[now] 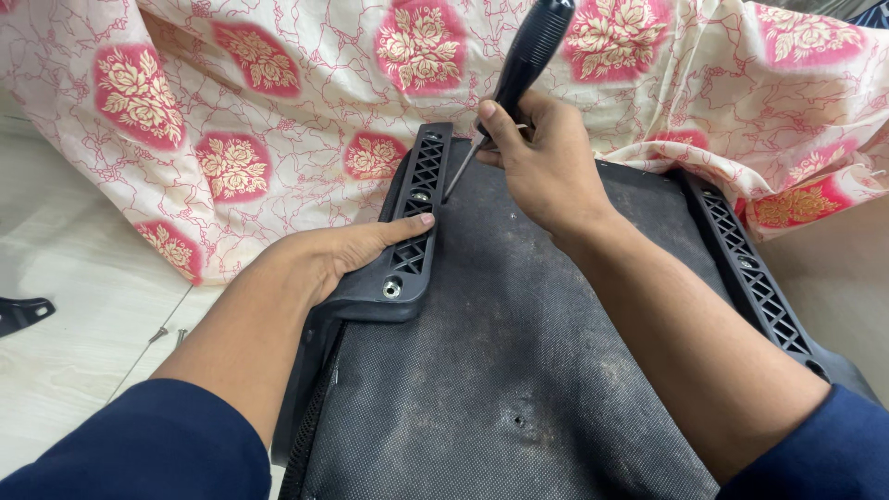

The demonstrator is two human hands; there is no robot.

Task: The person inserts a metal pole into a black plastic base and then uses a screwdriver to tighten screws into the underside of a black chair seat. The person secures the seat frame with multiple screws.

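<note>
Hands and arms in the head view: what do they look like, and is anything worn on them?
Both hands, the left hand and the right hand, are bare: no gloves, rings or watch show. The forearms are uncovered too. Dark navy blue sleeves, plain and without markings, are pushed up near the elbows, the left sleeve and the right sleeve at the frame's lower corners.

— What am I wearing on my end? I only get the head view.

— Dark navy sleeves on both arms. The left sleeve fills the lower left corner of the frame, the right one the lower right corner.

— Full length?

— No, both are pushed up past the forearms, which are bare. Your left hand [343, 255] and right hand [542, 157] are bare too: no gloves, rings or watch visible.
</note>
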